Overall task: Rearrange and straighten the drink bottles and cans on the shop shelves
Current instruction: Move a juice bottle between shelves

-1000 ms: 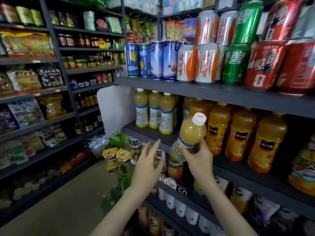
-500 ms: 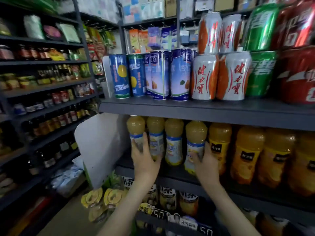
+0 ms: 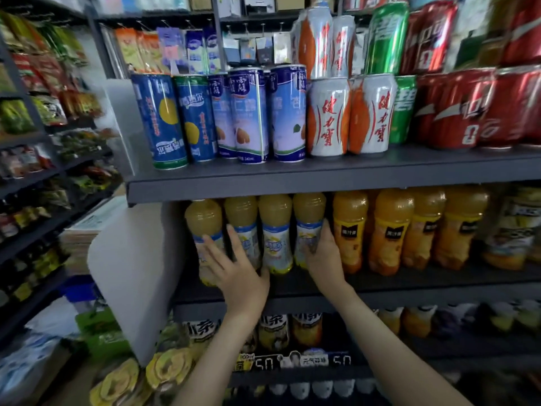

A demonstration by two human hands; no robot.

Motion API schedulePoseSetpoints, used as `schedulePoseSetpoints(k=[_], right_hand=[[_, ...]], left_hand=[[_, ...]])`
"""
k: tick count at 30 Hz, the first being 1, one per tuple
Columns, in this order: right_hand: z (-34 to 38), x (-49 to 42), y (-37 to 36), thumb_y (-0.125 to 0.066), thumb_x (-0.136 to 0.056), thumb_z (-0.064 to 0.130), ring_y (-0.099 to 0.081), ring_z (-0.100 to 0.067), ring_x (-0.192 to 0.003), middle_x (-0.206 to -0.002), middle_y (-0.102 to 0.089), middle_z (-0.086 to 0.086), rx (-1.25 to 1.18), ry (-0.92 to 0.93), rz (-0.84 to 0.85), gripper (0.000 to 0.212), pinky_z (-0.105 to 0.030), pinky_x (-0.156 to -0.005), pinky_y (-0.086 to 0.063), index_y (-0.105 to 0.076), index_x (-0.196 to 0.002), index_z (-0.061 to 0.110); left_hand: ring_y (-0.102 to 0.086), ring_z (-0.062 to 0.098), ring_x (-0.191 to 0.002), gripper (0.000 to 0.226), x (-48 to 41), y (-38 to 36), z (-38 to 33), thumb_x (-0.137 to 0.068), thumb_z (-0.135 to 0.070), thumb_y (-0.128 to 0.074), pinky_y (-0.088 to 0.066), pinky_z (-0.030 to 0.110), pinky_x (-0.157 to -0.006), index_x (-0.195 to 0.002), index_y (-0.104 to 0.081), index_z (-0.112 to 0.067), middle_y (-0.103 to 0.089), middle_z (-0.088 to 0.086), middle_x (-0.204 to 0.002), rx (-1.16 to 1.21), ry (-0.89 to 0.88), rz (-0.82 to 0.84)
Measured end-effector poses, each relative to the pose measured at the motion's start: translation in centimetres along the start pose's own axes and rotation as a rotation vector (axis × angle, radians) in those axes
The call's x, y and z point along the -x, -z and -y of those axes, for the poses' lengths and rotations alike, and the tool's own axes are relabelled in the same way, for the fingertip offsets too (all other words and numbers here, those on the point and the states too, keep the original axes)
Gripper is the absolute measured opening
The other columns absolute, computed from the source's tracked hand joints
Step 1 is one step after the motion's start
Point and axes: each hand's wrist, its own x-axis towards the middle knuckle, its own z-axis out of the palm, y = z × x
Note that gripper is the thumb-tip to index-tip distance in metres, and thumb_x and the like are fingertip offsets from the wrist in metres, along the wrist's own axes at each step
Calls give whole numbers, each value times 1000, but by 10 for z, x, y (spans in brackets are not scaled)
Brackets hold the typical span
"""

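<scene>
Several pale yellow juice bottles with blue-white labels stand in a row on the middle shelf [image 3: 409,285]. My left hand [image 3: 234,271] lies with straight, spread fingers against the leftmost bottle [image 3: 202,218] and the second bottle [image 3: 241,212]. Beside them the third bottle [image 3: 275,230] stands untouched. At the row's right end my right hand [image 3: 322,256] grips the fourth bottle [image 3: 308,212] by its label. Darker orange juice bottles [image 3: 389,230] stand right of it. The top shelf [image 3: 292,177] carries blue cans [image 3: 164,118], white-orange cans [image 3: 328,115], green cans [image 3: 404,112] and red cans [image 3: 456,112].
A white divider panel [image 3: 131,273] closes the left end of the middle shelf. Tea bottles [image 3: 272,329] fill the shelf below, above price tags. Yellow-lidded packs [image 3: 169,367] sit low at the left. Snack shelves [image 3: 29,142] line the aisle's left side.
My right hand carried the tilted yellow bottle in and stood it at the right end of the row. My left hand came up against the left bottles. The view moved closer.
</scene>
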Motion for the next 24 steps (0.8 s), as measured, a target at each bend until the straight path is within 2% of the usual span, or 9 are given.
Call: schedulePoseSetpoints(k=[3, 5, 7, 10, 12, 14, 16, 20, 24], right_hand=[[2, 15, 9, -63, -91, 12, -33, -23, -141, -152, -34, -12, 70, 34, -24, 71, -29, -114, -30, -23, -149, 3], [4, 25, 20, -61, -93, 14, -27, -20, -143, -155, -29, -9, 98, 37, -2, 71, -20, -112, -22, -20, -150, 6], [5, 32, 39, -58, -95, 16, -33, -20, -140, -151, -35, -6, 120, 59, 2, 64, -19, -106, -27, -25, -149, 9], [7, 37, 81, -57, -94, 11, -49, -21, -122, -132, -48, -4, 157, 171, -54, 46, -14, -92, -35, -45, -138, 10], [8, 39, 116, -58, -93, 11, -51, -16, -114, -121, -49, 3, 153, 193, -97, 39, -14, -88, -37, -50, -131, 11], [9, 39, 156, -60, -92, 12, -52, -13, -109, -115, -49, 6, 157, 240, -166, 36, -18, -89, -42, -53, -127, 9], [4, 39, 198, -62, -91, 12, -52, -10, -106, -114, -51, 4, 154, 289, -215, 35, -20, -91, -44, -54, -125, 7], [-8, 37, 289, -60, -93, 14, -52, -11, -110, -115, -44, 11, 154, 331, -237, 33, -31, -93, -50, -54, -126, 9], [-30, 33, 381, -60, -93, 13, -52, -14, -115, -118, -47, 7, 192, 339, -266, 34, -28, -96, -47, -53, -126, 10]], left_hand=[[8, 40, -142, 115, 11, -4, -15, -72, -28, -79, -8, 58, -112, -150, 6, -30, 21, 10, -154, 4, -113, 19], [9, 35, -142, 104, 20, -4, -30, -77, -27, -75, -8, 56, -115, -151, -2, -30, 20, 8, -153, 1, -168, 65], [6, 32, -144, 86, 28, -1, -48, -87, -26, -65, -15, 50, -118, -152, -8, -28, 16, 8, -155, 59, -229, 181], [-21, 28, -142, 56, 39, 8, -83, -93, -21, -56, -32, 40, -112, -145, -34, -19, -18, 10, -154, 198, -351, 240], [-41, 26, -131, 45, 45, 14, -114, -92, -18, -57, -41, 37, -103, -136, -48, -15, -41, 9, -144, 236, -434, 208], [-53, 27, -118, 39, 52, 16, -149, -90, -17, -61, -46, 37, -95, -128, -56, -10, -53, 10, -131, 242, -530, 148], [-57, 26, -113, 38, 61, 16, -191, -90, -21, -61, -51, 37, -90, -126, -58, -8, -57, 9, -126, 253, -580, 108], [-54, 22, -118, 40, 89, 15, -283, -91, -24, -59, -45, 30, -93, -128, -56, -11, -55, 5, -130, 303, -608, 72], [-48, 20, -124, 48, 118, 5, -372, -94, -28, -55, -43, 29, -92, -139, -44, -19, -48, 2, -138, 347, -604, 61]])
